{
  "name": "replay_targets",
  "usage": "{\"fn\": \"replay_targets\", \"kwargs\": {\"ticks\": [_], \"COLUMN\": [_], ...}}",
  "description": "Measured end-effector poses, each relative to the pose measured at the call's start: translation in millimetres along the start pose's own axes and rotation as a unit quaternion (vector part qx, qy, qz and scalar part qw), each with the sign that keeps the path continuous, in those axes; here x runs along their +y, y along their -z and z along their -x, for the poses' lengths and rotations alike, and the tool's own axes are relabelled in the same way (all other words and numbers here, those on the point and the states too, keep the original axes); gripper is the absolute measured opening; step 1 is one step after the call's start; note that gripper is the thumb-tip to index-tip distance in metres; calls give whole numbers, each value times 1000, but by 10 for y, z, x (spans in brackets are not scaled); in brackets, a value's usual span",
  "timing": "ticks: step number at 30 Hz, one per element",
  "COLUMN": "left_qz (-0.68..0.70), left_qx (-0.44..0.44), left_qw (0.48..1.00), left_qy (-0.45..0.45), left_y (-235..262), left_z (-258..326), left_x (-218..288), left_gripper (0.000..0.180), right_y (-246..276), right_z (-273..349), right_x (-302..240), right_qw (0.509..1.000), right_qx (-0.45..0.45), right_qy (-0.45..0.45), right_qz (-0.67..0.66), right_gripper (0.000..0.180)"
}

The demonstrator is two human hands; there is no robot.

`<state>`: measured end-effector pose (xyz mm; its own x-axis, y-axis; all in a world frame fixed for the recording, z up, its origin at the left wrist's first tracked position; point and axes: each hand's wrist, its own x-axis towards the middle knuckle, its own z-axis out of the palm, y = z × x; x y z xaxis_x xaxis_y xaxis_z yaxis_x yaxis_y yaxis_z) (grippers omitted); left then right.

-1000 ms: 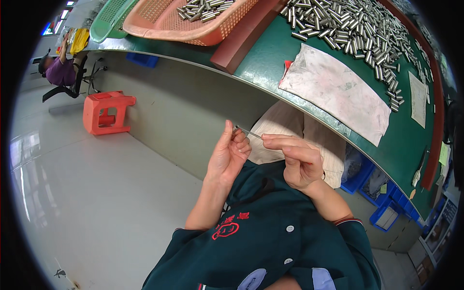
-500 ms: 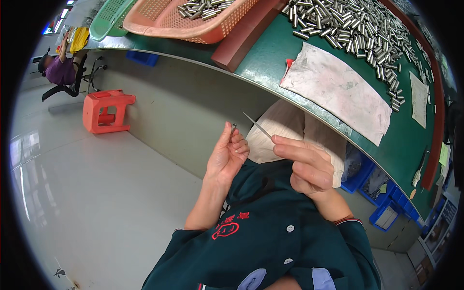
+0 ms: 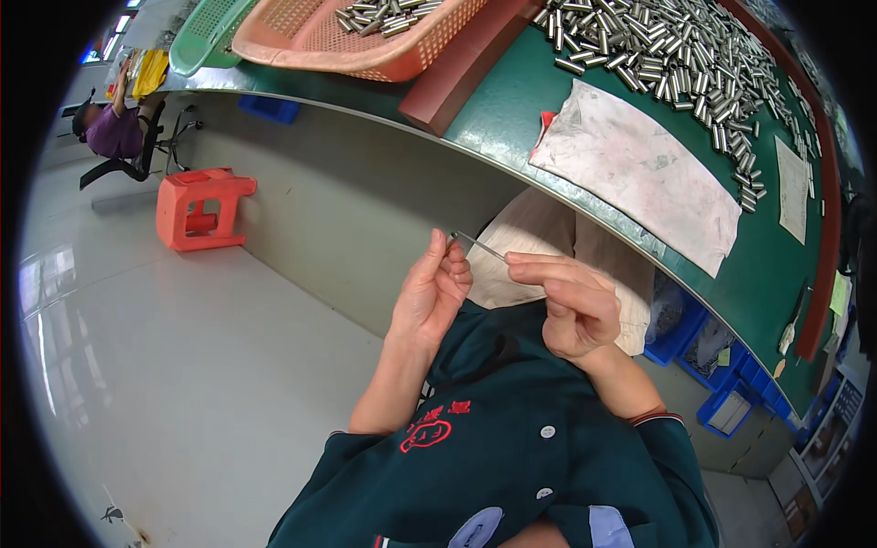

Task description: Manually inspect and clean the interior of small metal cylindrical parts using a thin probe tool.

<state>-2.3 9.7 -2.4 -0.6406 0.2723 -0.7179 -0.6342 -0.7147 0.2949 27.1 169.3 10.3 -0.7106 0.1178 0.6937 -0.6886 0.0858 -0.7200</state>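
Observation:
Above my lap, my left hand is closed with a small metal cylinder between thumb and fingers, its end showing. A thin grey metal rod, its exact kind unclear, is pinched in my right hand. The rod's far tip meets the cylinder's end, or lies right against it; whether it is inside I cannot tell. On the green table to the far right lies a heap of similar metal cylinders. A stained white cloth is spread along the table's near edge.
An orange basket with some cylinders and a green basket stand at the far left of the table. Dark red rails border the work area. Blue bins sit below at right. A red stool and a seated person are farther left.
My right hand has moved a little left and lowered the rod's tip, which was above and apart from the cylinder, onto its end. My left hand has barely shifted.

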Motion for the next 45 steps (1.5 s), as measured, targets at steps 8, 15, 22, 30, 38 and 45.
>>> {"fn": "replay_targets", "kwargs": {"ticks": [8, 15, 22, 30, 38, 45], "left_qz": [-148, -239, -185, 87, 232, 244], "left_qx": [-113, -169, -215, -211, -78, -99], "left_qw": [975, 941, 945, 973, 962, 953], "left_qy": [-124, -172, -162, 40, 124, 152], "left_y": [-26, -102, -116, -247, -296, -330], "left_z": [4, 19, -15, 48, 84, 113], "left_x": [51, 77, 35, 31, 27, 11], "left_gripper": [11, 12, 11, 16, 16, 17], "right_y": [120, 203, 253, 314, 346, 329], "right_z": [-6, -14, -8, 16, 21, 26], "right_x": [-80, -156, -228, -245, -252, -252], "right_qw": [998, 998, 995, 992, 992, 991], "right_qx": [60, 58, 95, 117, 119, 124], "right_qy": [5, 3, -6, -7, -18, -22], "right_qz": [-15, -22, -39, -53, -47, -52], "right_gripper": [13, 15, 15, 14, 13, 13]}}
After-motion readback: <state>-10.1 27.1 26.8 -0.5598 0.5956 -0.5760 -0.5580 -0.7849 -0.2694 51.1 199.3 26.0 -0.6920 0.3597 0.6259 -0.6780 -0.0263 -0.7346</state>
